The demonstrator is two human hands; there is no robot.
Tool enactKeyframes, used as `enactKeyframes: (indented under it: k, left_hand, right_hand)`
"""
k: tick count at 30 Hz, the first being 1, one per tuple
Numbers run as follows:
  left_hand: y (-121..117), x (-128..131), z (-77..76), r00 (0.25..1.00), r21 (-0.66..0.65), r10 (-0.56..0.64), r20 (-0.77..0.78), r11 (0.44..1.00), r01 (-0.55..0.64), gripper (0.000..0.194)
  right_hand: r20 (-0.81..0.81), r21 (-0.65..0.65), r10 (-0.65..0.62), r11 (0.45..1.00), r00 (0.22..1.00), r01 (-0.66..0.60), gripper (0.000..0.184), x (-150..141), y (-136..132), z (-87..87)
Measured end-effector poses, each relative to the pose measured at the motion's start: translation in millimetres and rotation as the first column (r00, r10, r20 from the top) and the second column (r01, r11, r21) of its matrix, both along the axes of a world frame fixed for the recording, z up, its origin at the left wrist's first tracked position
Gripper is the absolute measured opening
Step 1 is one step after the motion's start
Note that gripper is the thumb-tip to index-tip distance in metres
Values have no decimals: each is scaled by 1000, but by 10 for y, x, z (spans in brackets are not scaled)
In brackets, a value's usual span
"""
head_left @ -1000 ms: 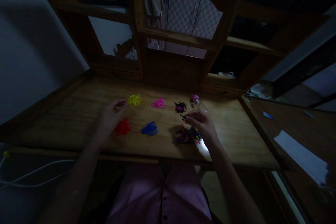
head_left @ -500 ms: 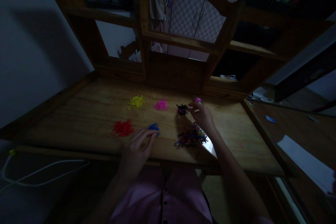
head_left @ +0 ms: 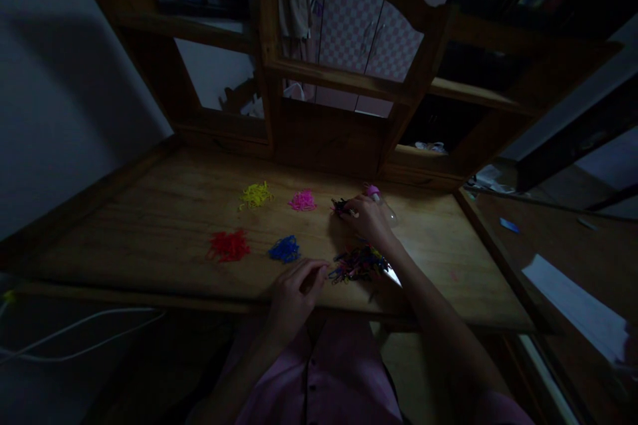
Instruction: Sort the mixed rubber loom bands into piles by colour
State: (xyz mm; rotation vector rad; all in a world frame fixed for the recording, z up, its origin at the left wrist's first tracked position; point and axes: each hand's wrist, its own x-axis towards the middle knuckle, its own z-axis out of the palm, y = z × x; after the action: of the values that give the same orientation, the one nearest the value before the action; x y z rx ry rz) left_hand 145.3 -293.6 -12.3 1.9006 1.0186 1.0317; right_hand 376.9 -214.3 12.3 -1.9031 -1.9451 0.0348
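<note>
My left hand (head_left: 296, 289) is at the near left edge of a mixed-colour heap of small rubber bands (head_left: 359, 264). Its thumb and forefinger are pinched together; anything between them is too small to make out. My right hand (head_left: 371, 219) reaches over to a black pile of bands (head_left: 339, 206), fingers bent down and closed at its right side, partly hiding it. What those fingertips hold is hidden. Single-colour piles lie to the left: blue bands (head_left: 284, 249), red bands (head_left: 229, 246), pink bands (head_left: 302, 200) and yellow bands (head_left: 256, 195).
A clear bottle with a pink cap (head_left: 371, 190) lies behind my right hand. Bright light falls on the wooden desk (head_left: 149, 212) by my right forearm. A shelf unit (head_left: 329, 133) rises at the back. White paper (head_left: 578, 305) rests on a surface to the right.
My left hand has moved from the yellow pile, past the blue pile, rightward to the mixed heap. My right hand has brought a dark band over to the black pile and lowered its fingers there.
</note>
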Motion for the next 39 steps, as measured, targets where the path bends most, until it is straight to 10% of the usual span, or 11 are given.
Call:
enactKeyframes:
  k: [23,29,34,39]
  left_hand:
    - [71,-45,-26,997,-191,15,72,982,-1,16]
    - [154,6,-13,949,-450,92,301,891,57,21]
    - [321,202,108,780,-542,143,609,793,278,28]
    - [454,376,258,743,-499,130,656,814,298,36]
  right_hand:
    - [-453,5,41,999,890,-43,13,120,80,-2]
    - [-675,-72,9,994,738,-78,28,141,20,91]
    - [-957,-153,-95,968,274,-199,24,-2,-213,172]
    - [-946,-161,-74,952,315,-259,22,-211,-492,339]
